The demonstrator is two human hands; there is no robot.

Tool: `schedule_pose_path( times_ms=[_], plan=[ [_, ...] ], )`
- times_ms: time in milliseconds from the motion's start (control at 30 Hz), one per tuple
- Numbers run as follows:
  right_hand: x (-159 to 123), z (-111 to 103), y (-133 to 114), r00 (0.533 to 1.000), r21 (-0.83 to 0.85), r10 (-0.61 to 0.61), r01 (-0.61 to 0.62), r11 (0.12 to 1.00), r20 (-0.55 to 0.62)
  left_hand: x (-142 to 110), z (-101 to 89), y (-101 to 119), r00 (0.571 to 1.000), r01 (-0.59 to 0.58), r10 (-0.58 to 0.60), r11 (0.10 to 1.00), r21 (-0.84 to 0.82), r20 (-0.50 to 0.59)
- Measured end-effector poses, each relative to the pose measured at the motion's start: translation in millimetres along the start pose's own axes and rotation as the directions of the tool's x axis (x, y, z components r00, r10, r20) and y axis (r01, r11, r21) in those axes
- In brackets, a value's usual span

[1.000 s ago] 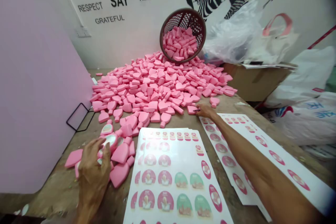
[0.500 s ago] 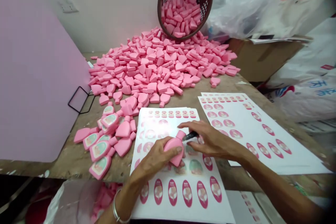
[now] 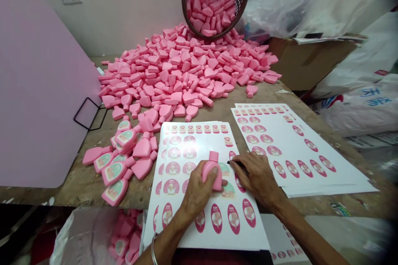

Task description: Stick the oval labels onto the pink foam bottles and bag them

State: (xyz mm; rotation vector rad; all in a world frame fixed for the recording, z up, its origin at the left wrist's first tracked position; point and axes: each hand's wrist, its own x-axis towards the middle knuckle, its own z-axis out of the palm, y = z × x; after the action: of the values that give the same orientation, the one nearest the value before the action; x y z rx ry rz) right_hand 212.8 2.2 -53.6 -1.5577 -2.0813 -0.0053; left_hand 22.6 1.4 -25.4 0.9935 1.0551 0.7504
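My left hand (image 3: 198, 188) is closed round a small pink toy bottle (image 3: 214, 174), thumb across its front and neck pointing up. It sits over a white sticker sheet (image 3: 202, 143) printed with rows of pink and green labels. My right hand (image 3: 256, 174) rests at that sheet's right edge, fingers pinched on a slim black tool (image 3: 234, 163). Only part of the tool shows, so I cannot tell whether it is a pen or a blade. Left of the sheet lie several bottles with green labels (image 3: 115, 172) on them, mixed with plain ones.
A large heap of plain pink bottles (image 3: 174, 70) spreads below a tipped brown basket (image 3: 185, 12). More sticker sheets (image 3: 280, 140) lie to the right, near a cardboard box (image 3: 304, 62). At the left stands a pink panel (image 3: 40, 91); a plastic bag (image 3: 77, 236) holding bottles hangs below the table edge.
My right hand has moved right and down, away from the bottle's neck to the sheet's edge. The bottle in my left hand has turned more upright. The camera view has shifted slightly.
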Motion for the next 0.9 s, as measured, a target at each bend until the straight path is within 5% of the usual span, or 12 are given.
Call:
schedule_pose_path(
  times_ms=[233, 400, 700, 900],
  plan=[
    [-5, 0, -1, 0.999, 0.135, 0.037, -0.041, 0.99, 0.032, 2, -1.0, -1, 1.0, 0.001, 0.0, 1.0, 0.012, -0.006],
    [-4, -1, -5, 0.998, 0.07, 0.033, -0.029, 0.997, -0.059, 1, -2.8, -4, 1.0, -0.011, 0.011, 1.0, 0.0, 0.006],
    [-7, 6, 4, 0.996, 0.124, 0.086, -0.083, 0.989, -0.014, 3, -2.7, -4, 1.0, -0.01, 0.01, 1.0, -0.015, 0.005],
    [-2, -1, -11, 0.987, -0.01, -0.071, 0.07, 0.997, -0.145, 4, -2.8, -5, 1.0, -0.008, 0.009, 1.0, -0.027, 0.007]
  ],
)
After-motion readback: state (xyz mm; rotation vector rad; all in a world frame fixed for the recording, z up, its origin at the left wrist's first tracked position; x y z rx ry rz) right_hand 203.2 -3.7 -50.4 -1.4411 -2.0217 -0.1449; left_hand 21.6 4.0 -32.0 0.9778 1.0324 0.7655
